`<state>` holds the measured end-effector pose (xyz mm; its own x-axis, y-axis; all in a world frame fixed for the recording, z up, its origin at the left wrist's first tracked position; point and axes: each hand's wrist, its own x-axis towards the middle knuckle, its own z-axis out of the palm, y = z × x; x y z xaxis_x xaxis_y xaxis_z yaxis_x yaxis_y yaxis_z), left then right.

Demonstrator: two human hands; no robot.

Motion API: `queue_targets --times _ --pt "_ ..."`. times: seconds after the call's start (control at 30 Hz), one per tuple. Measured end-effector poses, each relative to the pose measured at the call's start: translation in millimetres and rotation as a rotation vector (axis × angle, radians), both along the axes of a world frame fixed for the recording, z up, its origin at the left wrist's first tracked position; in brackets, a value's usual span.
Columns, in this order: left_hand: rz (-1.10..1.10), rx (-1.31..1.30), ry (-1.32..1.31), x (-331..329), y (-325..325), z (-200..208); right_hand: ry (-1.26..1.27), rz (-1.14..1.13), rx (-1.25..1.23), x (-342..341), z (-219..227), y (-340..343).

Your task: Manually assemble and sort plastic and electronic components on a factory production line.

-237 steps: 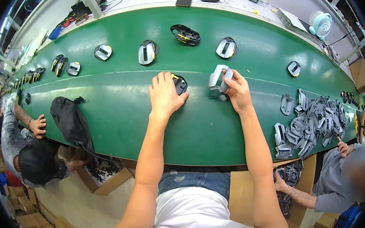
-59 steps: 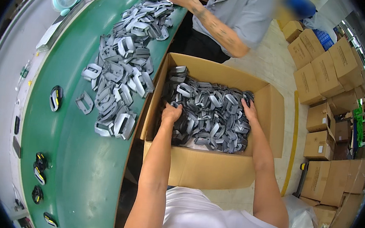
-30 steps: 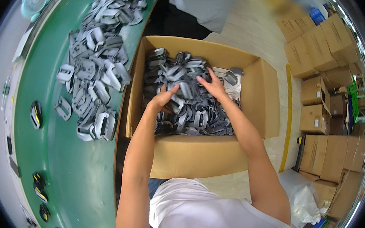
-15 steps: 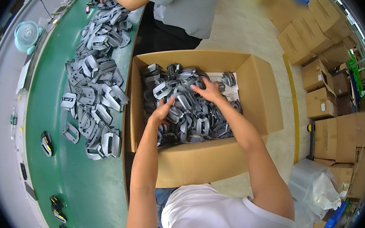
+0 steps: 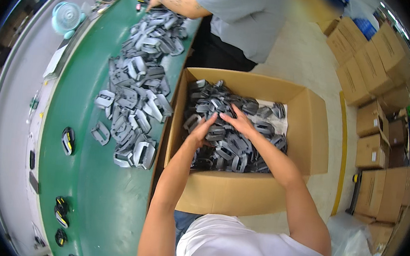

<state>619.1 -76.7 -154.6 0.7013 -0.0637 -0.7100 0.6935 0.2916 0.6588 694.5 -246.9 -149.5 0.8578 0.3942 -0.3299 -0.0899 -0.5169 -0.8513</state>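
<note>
An open cardboard box (image 5: 238, 193) stands in front of me, filled with a heap of grey plastic housings (image 5: 237, 145). Inside it, my left hand (image 5: 202, 131) and my right hand (image 5: 240, 121) are close together, thumbs almost touching. Between them they clasp a cluster of the grey plastic housings from both sides. My left fingers are partly hidden behind the parts; the right fingers curve over the cluster's far side. Beside the box, more of the same housings (image 5: 136, 118) lie in a long pile on the green table (image 5: 112, 202).
A co-worker's hand (image 5: 154, 1) reaches over the far end of the pile. Black-and-yellow parts (image 5: 68, 141) lie along the table's left side, near a light-blue fan (image 5: 67, 18). Stacked cartons (image 5: 372, 141) and clear plastic wrapping (image 5: 350, 240) stand at the right.
My hands have come together from apart and closed round a cluster of housings. The whole view has shifted, so the table and box appear farther right.
</note>
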Motion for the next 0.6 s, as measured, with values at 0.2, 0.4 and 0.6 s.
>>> queue_targets --times 0.2,0.4,0.6 --pt "0.144 -0.278 -0.183 5.4 -4.0 -5.1 -0.012 -0.019 0.134 -12.2 16.7 9.3" --pt "0.246 -0.235 -0.26 -6.2 -13.5 28.2 0.066 -0.047 0.415 -16.9 41.1 4.8" --pt "0.307 -0.053 -0.539 -44.1 -2.9 112.7 -0.04 0.073 0.583 -48.6 114.4 24.1"
